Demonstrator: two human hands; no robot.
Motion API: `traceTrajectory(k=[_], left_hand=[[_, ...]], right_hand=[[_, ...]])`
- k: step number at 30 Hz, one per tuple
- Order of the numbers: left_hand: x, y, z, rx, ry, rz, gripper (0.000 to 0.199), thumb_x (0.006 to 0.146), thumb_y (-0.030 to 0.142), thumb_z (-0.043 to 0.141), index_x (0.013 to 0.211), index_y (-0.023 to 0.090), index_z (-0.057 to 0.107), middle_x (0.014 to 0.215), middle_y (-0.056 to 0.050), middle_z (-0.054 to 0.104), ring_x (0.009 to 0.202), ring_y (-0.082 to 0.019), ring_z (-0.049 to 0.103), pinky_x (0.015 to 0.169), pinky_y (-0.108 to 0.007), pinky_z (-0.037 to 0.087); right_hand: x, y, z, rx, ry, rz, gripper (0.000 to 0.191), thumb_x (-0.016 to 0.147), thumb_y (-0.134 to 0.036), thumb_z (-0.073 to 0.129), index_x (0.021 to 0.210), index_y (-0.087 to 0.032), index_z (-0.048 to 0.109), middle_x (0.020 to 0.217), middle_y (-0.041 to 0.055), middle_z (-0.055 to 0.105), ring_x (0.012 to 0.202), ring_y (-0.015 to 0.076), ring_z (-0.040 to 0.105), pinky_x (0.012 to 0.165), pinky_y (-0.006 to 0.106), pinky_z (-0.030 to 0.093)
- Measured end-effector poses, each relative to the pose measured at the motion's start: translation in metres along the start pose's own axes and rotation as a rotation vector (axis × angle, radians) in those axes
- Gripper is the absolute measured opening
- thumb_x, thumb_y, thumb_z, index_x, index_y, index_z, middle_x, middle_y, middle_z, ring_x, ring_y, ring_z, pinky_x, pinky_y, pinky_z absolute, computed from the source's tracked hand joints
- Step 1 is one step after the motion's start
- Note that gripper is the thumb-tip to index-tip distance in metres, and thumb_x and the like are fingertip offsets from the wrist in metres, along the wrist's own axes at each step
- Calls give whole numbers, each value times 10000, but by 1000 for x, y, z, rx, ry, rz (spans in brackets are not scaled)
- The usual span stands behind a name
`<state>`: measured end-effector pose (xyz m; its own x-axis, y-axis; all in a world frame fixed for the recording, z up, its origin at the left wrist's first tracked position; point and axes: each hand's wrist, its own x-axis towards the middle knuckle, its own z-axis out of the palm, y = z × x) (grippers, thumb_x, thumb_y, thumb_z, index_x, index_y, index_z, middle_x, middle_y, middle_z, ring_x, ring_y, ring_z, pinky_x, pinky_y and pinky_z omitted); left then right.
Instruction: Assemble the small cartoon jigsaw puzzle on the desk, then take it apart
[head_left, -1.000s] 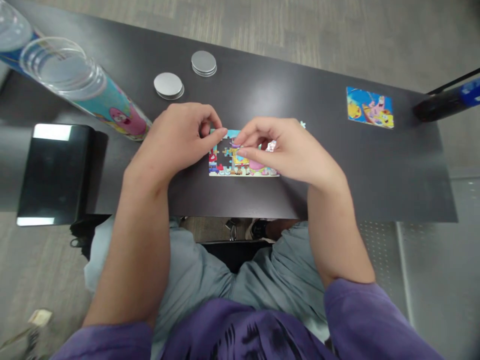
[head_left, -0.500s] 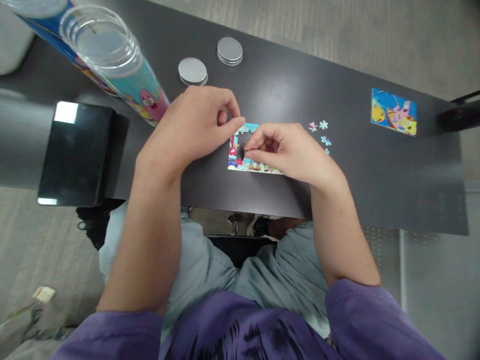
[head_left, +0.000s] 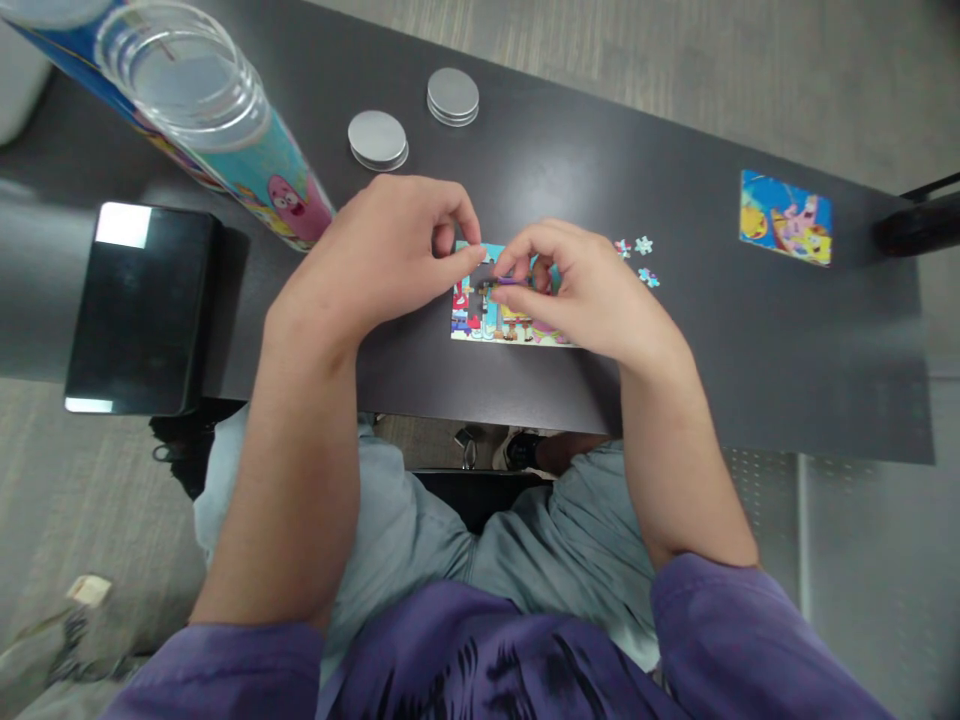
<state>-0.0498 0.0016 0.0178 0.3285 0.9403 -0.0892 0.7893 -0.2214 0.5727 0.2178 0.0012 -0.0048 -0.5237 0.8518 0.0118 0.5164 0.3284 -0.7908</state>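
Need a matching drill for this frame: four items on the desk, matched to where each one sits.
1. two round silver lids
2. small colourful picture card
3. loose blue jigsaw pieces
4. clear plastic tube with cartoon print

a. far right of the dark table
b. far left, lying tilted
c. just beyond the right hand
d. beyond the left hand

Pairs: 1-d, 2-a, 3-c, 4-b

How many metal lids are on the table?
2. One lid lies behind the left hand; the other lid lies farther back to its right. None seems hidden.
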Motion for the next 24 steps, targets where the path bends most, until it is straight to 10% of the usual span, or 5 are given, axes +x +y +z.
traceTrajectory(k=[12, 24], left_hand=[[12, -17, 19, -45, -51, 90, 353, 921, 559, 932, 1134, 278, 942, 992, -47, 823, 904, -304, 766, 799, -436, 458], [13, -14, 22, -75, -17, 30, 374, 942, 658, 846, 1066, 309, 899, 881, -4, 755, 808, -261, 709, 782, -390, 415]], right_hand=[[-37, 41, -99, -163, 562, 91, 398, 1021, -647, 1070, 958, -358, 803, 1026, 115, 850, 915, 342, 718, 924, 581, 614], [-40, 86, -102, -233, 255, 255, 228, 938, -419, 1052, 1119, -354, 930, 1199, 58, 880, 895, 302, 724, 959, 540, 690]])
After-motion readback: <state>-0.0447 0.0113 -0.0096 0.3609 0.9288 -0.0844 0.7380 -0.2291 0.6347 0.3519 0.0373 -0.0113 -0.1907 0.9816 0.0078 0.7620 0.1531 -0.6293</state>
